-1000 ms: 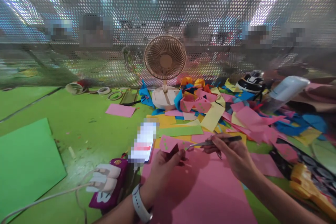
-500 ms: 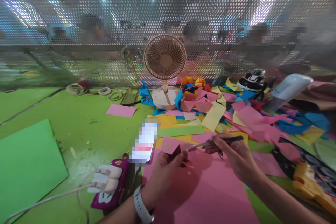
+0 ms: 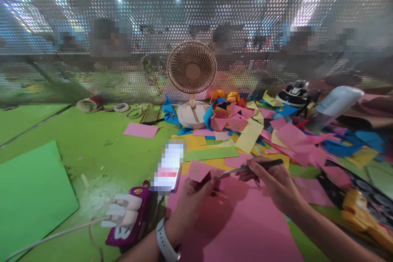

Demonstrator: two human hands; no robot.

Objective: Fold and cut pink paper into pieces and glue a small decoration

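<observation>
My left hand (image 3: 198,194) is closed on a small folded pink paper (image 3: 199,170) marked with green spots, its thumb against the near edge. In my right hand (image 3: 267,176) is a pair of tweezers (image 3: 242,169), gripped like a pen. The tweezer tips point left and meet the paper beside my left thumb; whether they pinch anything is too small to tell. Below both hands lies a large pink sheet (image 3: 245,229). A green paper strip (image 3: 211,153) is just beyond the folded paper.
Behind the sheet stands a small fan (image 3: 192,71) by a perforated screen. Coloured paper scraps (image 3: 291,141) heap at the right, near a clear bottle (image 3: 339,100) and a yellow tool (image 3: 357,213). Left are a phone (image 3: 172,161), a purple power strip (image 3: 135,213) and green card (image 3: 33,196).
The view has shifted very slightly. My hands, the folded paper and the tweezers stay in almost the same place, with the tips still by my left thumb.
</observation>
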